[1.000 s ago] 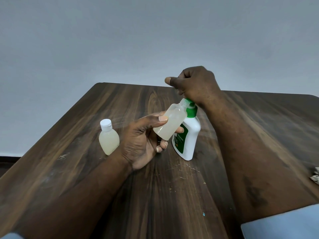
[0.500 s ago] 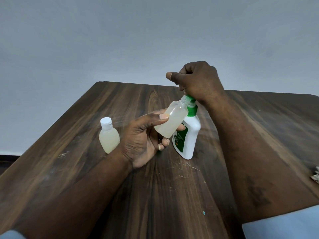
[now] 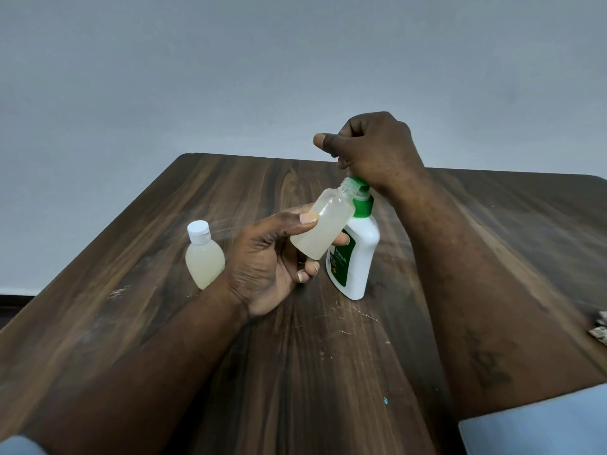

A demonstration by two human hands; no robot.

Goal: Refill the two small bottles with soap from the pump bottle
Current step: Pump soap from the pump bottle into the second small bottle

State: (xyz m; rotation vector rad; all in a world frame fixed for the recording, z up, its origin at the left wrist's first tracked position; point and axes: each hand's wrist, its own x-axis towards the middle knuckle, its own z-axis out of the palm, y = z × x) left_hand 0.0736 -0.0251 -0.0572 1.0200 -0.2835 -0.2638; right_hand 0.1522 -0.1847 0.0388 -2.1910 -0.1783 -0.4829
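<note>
On the wooden counter [image 3: 328, 372], near its middle, the white pump bottle [image 3: 359, 257] stands upright, with a green label and a green collar. Just in front of its shoulder the left hand [image 3: 262, 267] grips the open bottle [image 3: 325, 224] off the counter. The thumb lies along the near side and the fingers [image 3: 310, 269] curl round behind, with two tips showing below the base. This bottle is tilted, and its bare threaded neck leans up and to the right until the mouth sits right by the green pump head [image 3: 359, 184]. Pale cloudy soap fills most of its body. The right hand [image 3: 377, 149] sits on top of the pump head with its heel on it, its fingers curled into a fist and the thumb sticking out to the left. Whether the fist holds anything I cannot tell. Left of the left hand, just beside the wrist, the capped bottle [image 3: 204, 257] stands upright, full of the same pale soap under a white cap. A crumpled scrap [image 3: 601, 326] is cut off at the counter's right edge. Pale blue sleeves [image 3: 532, 425] show in the lower corners, and a grey wall [image 3: 230, 77] rises behind.
</note>
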